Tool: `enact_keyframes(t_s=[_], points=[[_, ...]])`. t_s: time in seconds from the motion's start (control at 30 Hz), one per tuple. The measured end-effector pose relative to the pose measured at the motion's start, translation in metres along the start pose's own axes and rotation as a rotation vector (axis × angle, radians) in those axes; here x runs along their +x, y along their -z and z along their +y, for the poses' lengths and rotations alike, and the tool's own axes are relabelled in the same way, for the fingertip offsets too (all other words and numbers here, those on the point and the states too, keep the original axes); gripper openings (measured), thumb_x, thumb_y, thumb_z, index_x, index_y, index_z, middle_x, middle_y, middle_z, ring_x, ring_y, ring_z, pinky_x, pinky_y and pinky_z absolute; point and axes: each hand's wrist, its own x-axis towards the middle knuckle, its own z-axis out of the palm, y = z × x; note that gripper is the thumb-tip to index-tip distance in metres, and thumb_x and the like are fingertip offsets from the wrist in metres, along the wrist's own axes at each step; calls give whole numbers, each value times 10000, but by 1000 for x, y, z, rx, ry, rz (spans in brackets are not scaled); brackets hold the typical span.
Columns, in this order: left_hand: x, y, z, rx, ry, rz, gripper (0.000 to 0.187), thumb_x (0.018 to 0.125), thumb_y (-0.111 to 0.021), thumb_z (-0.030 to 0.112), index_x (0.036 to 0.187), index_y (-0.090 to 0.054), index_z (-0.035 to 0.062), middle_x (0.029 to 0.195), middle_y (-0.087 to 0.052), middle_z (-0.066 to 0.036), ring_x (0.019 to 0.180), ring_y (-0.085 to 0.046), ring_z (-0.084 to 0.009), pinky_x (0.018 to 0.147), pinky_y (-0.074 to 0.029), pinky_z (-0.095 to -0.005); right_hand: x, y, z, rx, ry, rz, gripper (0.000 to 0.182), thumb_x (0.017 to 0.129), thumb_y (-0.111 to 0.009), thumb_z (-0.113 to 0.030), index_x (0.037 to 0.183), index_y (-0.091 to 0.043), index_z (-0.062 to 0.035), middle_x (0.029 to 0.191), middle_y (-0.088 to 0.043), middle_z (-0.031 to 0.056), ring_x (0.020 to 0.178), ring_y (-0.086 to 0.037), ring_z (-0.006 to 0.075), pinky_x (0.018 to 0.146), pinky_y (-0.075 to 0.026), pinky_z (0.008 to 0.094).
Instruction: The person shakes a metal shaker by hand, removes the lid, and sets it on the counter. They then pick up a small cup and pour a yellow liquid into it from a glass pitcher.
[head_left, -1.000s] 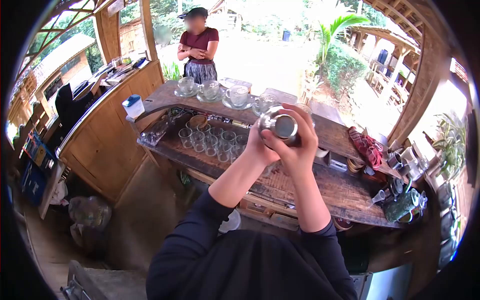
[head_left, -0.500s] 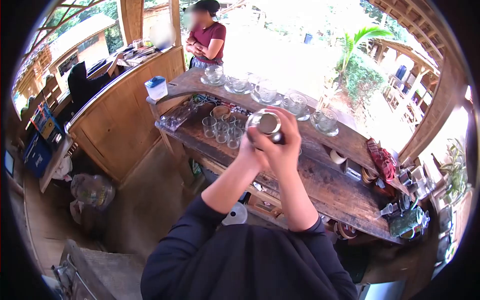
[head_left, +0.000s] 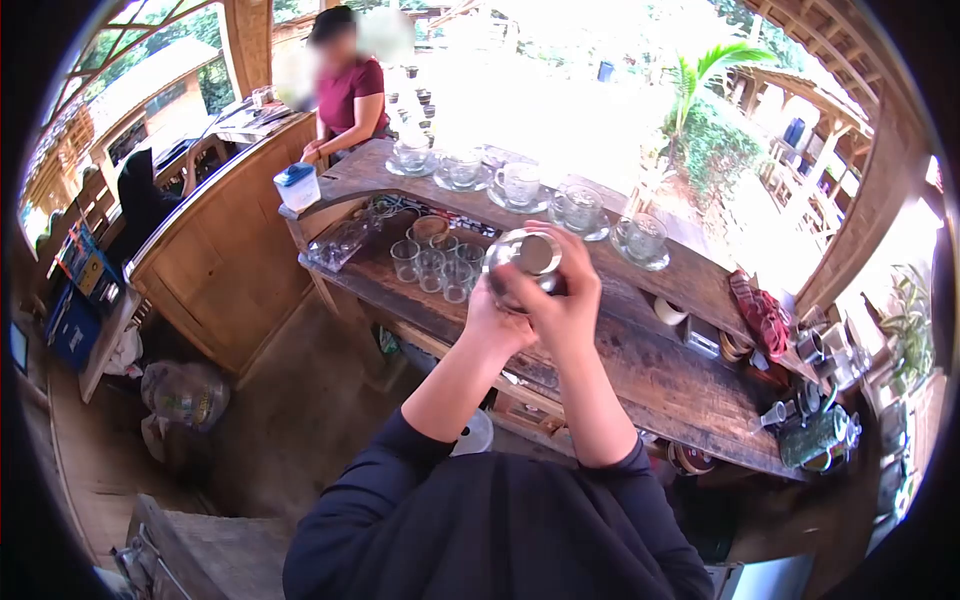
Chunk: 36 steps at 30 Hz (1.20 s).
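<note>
My left hand [head_left: 492,318] and right hand [head_left: 572,290] both close around the metal vessel [head_left: 540,254], raised over the worktop [head_left: 640,372], probably because two grips steady it better. Beyond, glass cups [head_left: 520,182] stand in a row on saucers [head_left: 517,208], presumably within easy reach.

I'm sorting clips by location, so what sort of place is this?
Probably an open-sided café or drinks bar: glass cups on saucers line a wooden counter, drinking glasses stand grouped below, and a shaker-like metal vessel is held up in front.
</note>
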Motion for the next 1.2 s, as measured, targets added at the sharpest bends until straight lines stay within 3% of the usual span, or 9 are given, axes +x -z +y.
enact_keyframes(t_s=[0.23, 0.5, 0.57, 0.73, 0.83, 0.9, 0.97, 1.0, 1.2], points=[[-20, -123, -30, 272, 247, -912, 807, 805, -648, 503, 1359, -305, 28, 1222, -449, -240, 1015, -583, -412, 775, -549, -496, -35, 54, -50, 81, 1532, 177, 245, 796, -591, -191, 1005, -654, -81, 1119, -600, 47, 1000, -582, 247, 871, -441, 442], [105, 9, -109, -94, 664, -287, 521, 929, -301, 483, 1163, -514, 70, 1148, -562, -93, 1026, -564, -227, 843, -487, -461, 27, 167, 4, 53, -291, 266, 527, 581, -787, -155, 1042, -603, 21, 1122, -603, 177, 1015, -585, 287, 860, -453, 348], [66, -108, -147, 174, 379, 55, 428, 926, -398, 429, 1173, -558, 117, 1114, -625, -78, 999, -608, -259, 783, -526, -419, 32, 199, -34, -312, 228, 140, 479, 615, -756, -123, 1047, -607, 20, 1088, -609, 166, 1005, -605, 334, 848, -489, 357], [46, -165, -185, 167, 422, -866, 897, 832, -576, 543, 1404, -173, -18, 1377, -335, -242, 1142, -486, -447, 766, -552, -538, 23, 220, -65, -107, 1528, 249, 141, 767, -643, -164, 906, -659, -179, 936, -669, -54, 913, -641, 193, 860, -460, 358], [77, -151, -234, -73, 476, -758, 865, 854, -511, 573, 1403, -191, -13, 1290, -427, -210, 1128, -498, -424, 817, -530, -548, -12, 295, -120, -770, 192, -342, 484, 730, -711, -353, 1109, -586, -80, 1047, -561, 94, 965, -548, 285, 711, -429, 418], [148, -97, -267, 470, 200, -521, 576, 923, -367, 513, 1221, -464, 29, 1124, -557, -128, 1020, -559, -246, 797, -531, -412, 31, 311, -30, -793, 800, 84, 413, 669, -662, -151, 1048, -607, 6, 1020, -597, 196, 931, -590, 306, 750, -483, 386], [154, -129, -291, 372, 455, 284, 498, 954, -308, 466, 1160, -527, 69, 1066, -602, -72, 963, -571, -183, 756, -514, -381, 47, 328, 1, -94, -8, 356, 413, 763, -650, -28, 1155, -533, 29, 1067, -607, 129, 974, -585, 194, 804, -480, 337], [175, -104, -295, 217, 636, -17, 494, 962, -293, 455, 1172, -525, 73, 1073, -602, -65, 975, -568, -177, 774, -517, -379, 51, 340, -14, 32, -78, 403, 430, 801, -644, -30, 1205, -505, 24, 1148, -580, 106, 1016, -563, 169, 850, -467, 317], [110, -185, -330, 35, 730, -846, 699, 907, -429, 553, 1379, -341, 45, 1361, -434, -157, 1234, -452, -298, 1030, -368, -463, 41, 387, -120, -656, 1307, 80, 410, 760, -695, -165, 1134, -586, -39, 1139, -584, 133, 1078, -562, 302, 948, -417, 417]])
